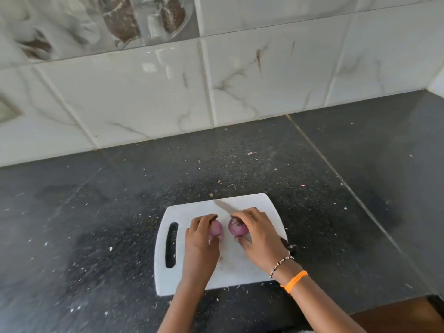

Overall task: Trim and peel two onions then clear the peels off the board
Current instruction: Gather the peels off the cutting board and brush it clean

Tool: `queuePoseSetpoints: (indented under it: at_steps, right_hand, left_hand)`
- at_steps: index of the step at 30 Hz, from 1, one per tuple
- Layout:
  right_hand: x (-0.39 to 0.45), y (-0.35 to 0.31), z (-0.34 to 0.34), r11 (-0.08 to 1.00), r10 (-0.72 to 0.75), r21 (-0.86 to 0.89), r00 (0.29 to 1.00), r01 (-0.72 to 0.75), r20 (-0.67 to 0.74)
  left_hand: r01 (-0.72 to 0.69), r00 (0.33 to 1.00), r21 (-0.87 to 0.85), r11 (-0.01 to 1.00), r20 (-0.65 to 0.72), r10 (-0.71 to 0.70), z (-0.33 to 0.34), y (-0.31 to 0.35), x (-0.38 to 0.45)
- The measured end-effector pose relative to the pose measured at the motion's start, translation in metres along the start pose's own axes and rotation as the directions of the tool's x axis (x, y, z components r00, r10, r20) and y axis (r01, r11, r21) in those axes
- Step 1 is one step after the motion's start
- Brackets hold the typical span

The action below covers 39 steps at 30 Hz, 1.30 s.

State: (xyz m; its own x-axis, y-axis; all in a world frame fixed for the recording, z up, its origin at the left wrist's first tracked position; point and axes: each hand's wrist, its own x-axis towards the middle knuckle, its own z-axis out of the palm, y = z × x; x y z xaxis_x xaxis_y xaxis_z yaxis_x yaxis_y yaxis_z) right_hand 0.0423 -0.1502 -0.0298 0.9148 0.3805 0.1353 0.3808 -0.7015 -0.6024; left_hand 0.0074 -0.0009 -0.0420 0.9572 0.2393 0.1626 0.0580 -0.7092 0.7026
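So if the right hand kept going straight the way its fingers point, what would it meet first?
Probably the knife blade: the right hand points up-left over its onion, and the blade lies just beyond the fingertips. Depth is unclear.

arms: bare | right wrist: beaded bracelet (pixel 281 266), orange band (pixel 294 281)

Open tabletop (pixel 240 164) is surrounding the cutting board (pixel 192 282); the tiled wall (pixel 240 92) is blocking the far side.
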Motion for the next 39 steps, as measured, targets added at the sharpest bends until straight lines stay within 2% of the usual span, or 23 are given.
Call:
queuePoseSetpoints:
  at_steps: [6,9,11,14,19,25,39]
  right_hand:
    - [-0.001,-0.006,0.006,0.999,-0.026,-0.026,0.999,0.027,0.041]
    - [-0.008,0.003,-0.004,0.999,0.025,-0.032,0.996,-0.028,-0.085]
    - [-0.013,0.010,-0.010,0.988,0.103,-0.104,0.985,-0.118,-0.137]
    - [-0.020,0.014,-0.014,0.961,0.178,-0.201,0.981,-0.191,-0.083]
    - [-0.027,0.002,-0.009,0.962,0.210,-0.175,0.977,-0.211,-0.026]
    - [-0.030,-0.008,-0.009,0.965,0.232,-0.128,0.973,-0.228,0.013]
    - [-0.026,-0.009,-0.010,0.955,0.256,-0.158,0.966,-0.249,0.023]
  left_hand:
    - [-0.014,1.000,0.001,1.000,0.001,0.014,-0.002,-0.003,-0.012]
    - [-0.049,0.999,-0.024,0.999,0.003,0.049,-0.003,-0.001,-0.016]
    - [-0.060,0.998,-0.040,0.997,-0.006,0.060,-0.004,0.001,-0.017]
    - [-0.008,1.000,-0.059,0.998,0.000,0.009,-0.006,0.002,-0.017]
    - [0.023,1.000,-0.068,0.997,-0.011,-0.024,-0.013,-0.004,-0.018]
    - [0.042,0.983,0.120,0.992,0.171,-0.063,-0.015,-0.027,-0.026]
    - [0.032,0.992,0.167,0.985,0.115,-0.052,-0.004,-0.029,-0.031]
